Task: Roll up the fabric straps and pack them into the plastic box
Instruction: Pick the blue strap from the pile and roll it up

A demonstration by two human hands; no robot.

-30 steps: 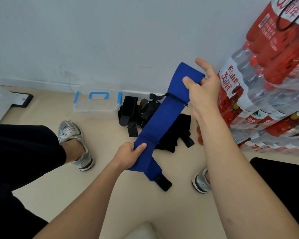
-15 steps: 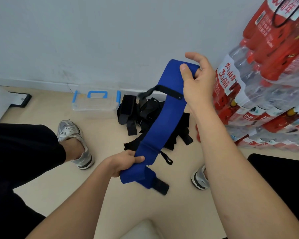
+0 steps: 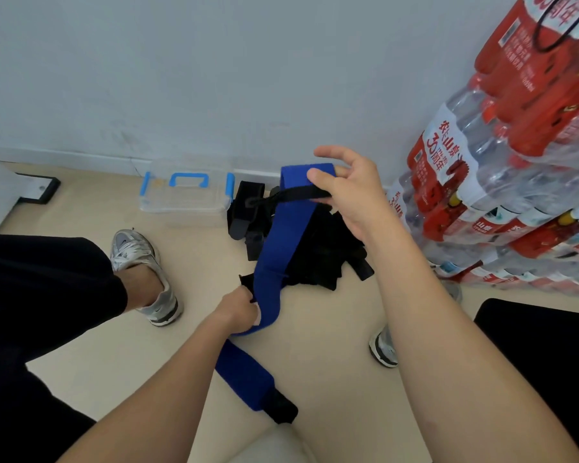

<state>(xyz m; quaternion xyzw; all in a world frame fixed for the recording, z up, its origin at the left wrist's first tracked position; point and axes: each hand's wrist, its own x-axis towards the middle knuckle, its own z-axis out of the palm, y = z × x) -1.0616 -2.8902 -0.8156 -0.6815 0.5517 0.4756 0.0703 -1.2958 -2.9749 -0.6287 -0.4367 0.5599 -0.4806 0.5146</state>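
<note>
A long blue fabric strap (image 3: pixel 281 242) is stretched in the air between my hands. My right hand (image 3: pixel 348 192) pinches its upper end, where a thin black loop crosses it. My left hand (image 3: pixel 239 310) grips the strap lower down; the free tail with a black tab (image 3: pixel 281 409) hangs below. A pile of black straps (image 3: pixel 315 259) lies on the floor behind. The clear plastic box (image 3: pixel 184 198) with blue handle and latches stands closed against the wall, left of the pile.
Stacked packs of red-labelled water bottles (image 3: pixel 502 182) fill the right side. My two grey shoes (image 3: pixel 144 272) rest on the beige floor. A dark seat (image 3: pixel 542 362) is at lower right, a black-framed board (image 3: pixel 37 188) at far left.
My right hand has come down with the strap's upper end. My left hand has slid up along the strap, so a longer tail hangs below it.
</note>
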